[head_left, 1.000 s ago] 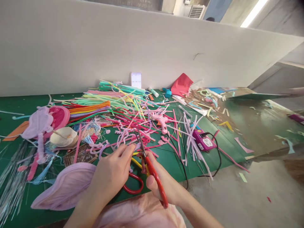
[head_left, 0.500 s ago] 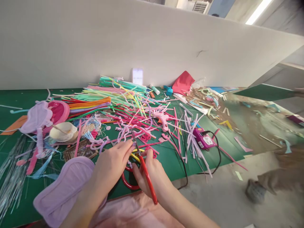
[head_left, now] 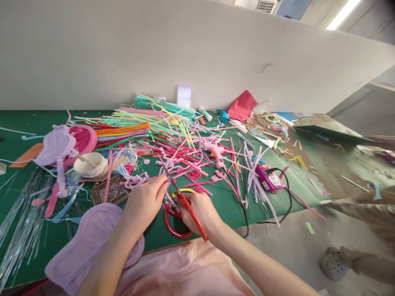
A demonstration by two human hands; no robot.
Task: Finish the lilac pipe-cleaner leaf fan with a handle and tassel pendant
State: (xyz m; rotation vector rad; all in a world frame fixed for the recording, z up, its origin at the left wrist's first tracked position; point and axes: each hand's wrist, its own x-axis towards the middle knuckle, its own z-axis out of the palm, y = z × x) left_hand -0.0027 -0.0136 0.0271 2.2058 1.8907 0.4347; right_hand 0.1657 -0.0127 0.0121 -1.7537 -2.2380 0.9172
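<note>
**Gripping red-handled scissors (head_left: 191, 214) nearer than the pink glue gun (head_left: 217, 153), slightly to its left**

Well left of the glue gun, has clear strands (head_left: 23, 230) spread over the near part of the green table (head_left: 27, 120), with an orange card (head_left: 27, 156) behind. Less far left of the gun, has a lilac padded shape (head_left: 58, 144) overlapping a round pink piece (head_left: 86, 137). Nearer than the gun, to the left, has a larger lilac padded shape (head_left: 80, 246) partly under the left forearm. Left of the gun, has also a pale tub (head_left: 100, 170) with a stick leaning inside.

Beyond and left of the gun, has bundled fuzzy stems (head_left: 154, 119) in several colours, with loose pink ones reaching up to the gun. With the left hand (head_left: 146, 201), nearer than the gun and left of it, holds the fingers close together at the blades; cannot tell whether pinching anything. Beyond the gun, slightly left, has a lit screen (head_left: 184, 97) upright. With the right hand (head_left: 203, 211), nearer than the gun and just left, grips the scissors, with blades pointing away and leftward.

Beyond the gun, slightly right, has a red sheet (head_left: 242, 107). Right of the gun, has lilac strips (head_left: 253, 176), then a purple socket box (head_left: 263, 176) with a black cable (head_left: 289, 189). Far right of the gun, shows another person's shoe (head_left: 335, 263).
</note>
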